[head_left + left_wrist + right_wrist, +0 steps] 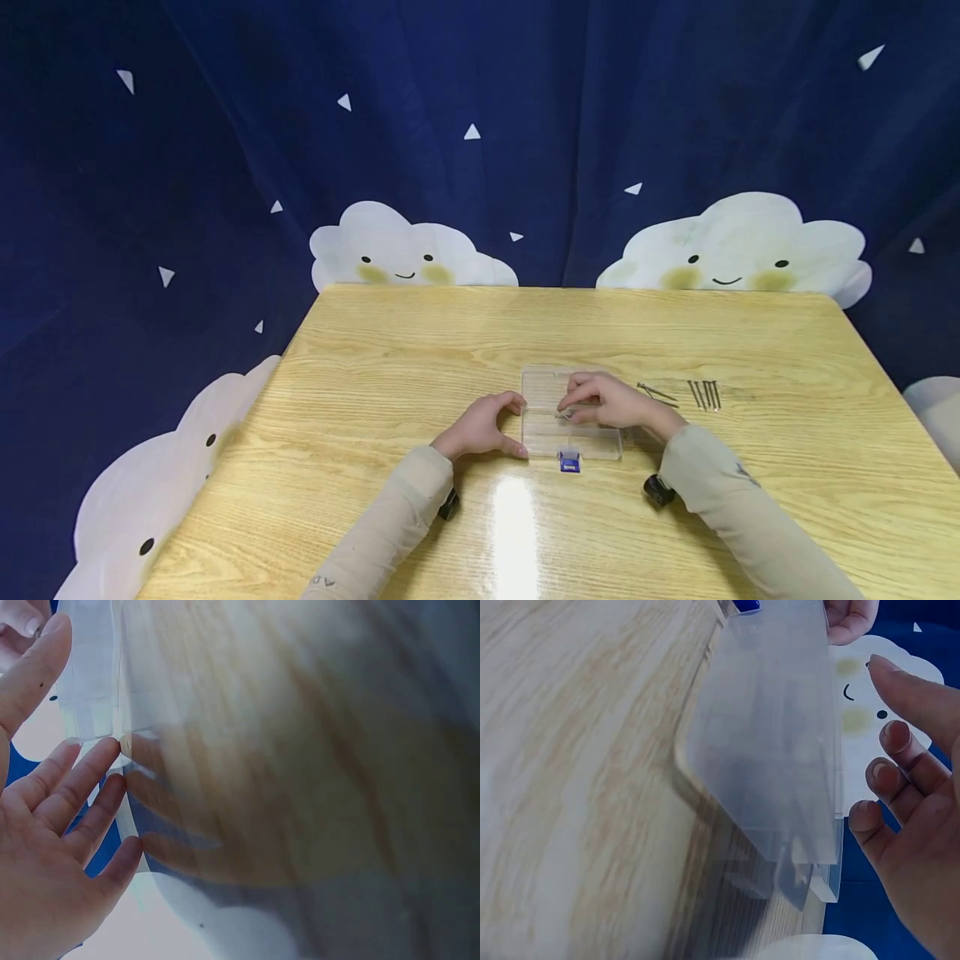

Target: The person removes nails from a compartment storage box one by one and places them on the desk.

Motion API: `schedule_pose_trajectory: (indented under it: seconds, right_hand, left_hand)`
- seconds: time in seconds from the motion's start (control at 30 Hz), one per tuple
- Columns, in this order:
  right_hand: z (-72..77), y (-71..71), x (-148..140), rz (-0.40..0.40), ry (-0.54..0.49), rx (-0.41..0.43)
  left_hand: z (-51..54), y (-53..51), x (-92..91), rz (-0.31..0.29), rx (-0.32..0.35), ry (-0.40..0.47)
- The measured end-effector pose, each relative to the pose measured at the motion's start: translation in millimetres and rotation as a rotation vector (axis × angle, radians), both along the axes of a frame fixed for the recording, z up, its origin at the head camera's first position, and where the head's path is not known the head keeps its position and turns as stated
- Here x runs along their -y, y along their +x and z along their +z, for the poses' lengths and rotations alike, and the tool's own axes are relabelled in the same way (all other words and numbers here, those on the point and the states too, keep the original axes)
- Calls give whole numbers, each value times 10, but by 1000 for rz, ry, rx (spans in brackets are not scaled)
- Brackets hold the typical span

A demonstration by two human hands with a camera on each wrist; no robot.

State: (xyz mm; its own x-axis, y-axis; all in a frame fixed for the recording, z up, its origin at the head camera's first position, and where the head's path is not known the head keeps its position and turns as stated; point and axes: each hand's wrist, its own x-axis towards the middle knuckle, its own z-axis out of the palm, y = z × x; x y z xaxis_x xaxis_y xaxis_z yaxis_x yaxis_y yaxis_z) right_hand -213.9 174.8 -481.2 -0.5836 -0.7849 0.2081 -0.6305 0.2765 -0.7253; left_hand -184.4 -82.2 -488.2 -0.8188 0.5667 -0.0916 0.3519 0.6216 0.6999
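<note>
An open clear plastic box [611, 446] lies on the table with its lid [540, 387] folded back to the far side. My left hand [483, 425] steadies the box at its left edge, fingers straight and thumb spread; in the left wrist view the fingertips [112, 746] touch the clear wall. Over the middle of the box, my right hand [603, 402] pinches a small grey metal nail [564, 415] between thumb and index finger, mostly covered by the hand. The right wrist view shows this hand [922, 795] with curled fingers beside the box's wall [772, 735]; the nail is hidden there.
Right of the box lie two crossed nails [658, 393] and a row of several nails [703, 395]. A blue tag [570, 462] with white print sits at the box's front edge. A dark blue curtain [420, 125] with clouds hangs behind the wooden table [375, 350].
</note>
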Motion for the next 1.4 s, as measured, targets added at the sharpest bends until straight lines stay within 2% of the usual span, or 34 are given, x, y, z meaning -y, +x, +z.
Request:
schedule_pose_trajectory:
  seconds: [0.17, 0.4, 0.67, 0.77, 0.97, 1.1, 1.27, 1.4]
  right_hand:
    - [67, 76, -18, -15, -27, -18]
    - [339, 258, -29, -35, -35, -19]
    - [405, 340, -135, -31, -62, -41]
    - [378, 348, -183, -33, -69, -57]
    - [117, 292, -332, -70, -96, -54]
    - [39, 291, -408, -79, -126, -51]
    - [55, 338, -459, -85, -152, -64]
    - [152, 411, -471, -83, -169, -103]
  left_hand:
    - [14, 13, -4, 7, 8, -5]
    - [26, 24, -6, 12, 4, -22]
    - [33, 31, -4, 18, 5, -39]
    - [36, 33, -5, 24, 12, -39]
    - [28, 29, -2, 25, 16, -36]
    - [26, 28, 1, 21, 18, -33]
    - [24, 27, 3, 24, 26, -32]
    - [23, 28, 2, 21, 29, -26]
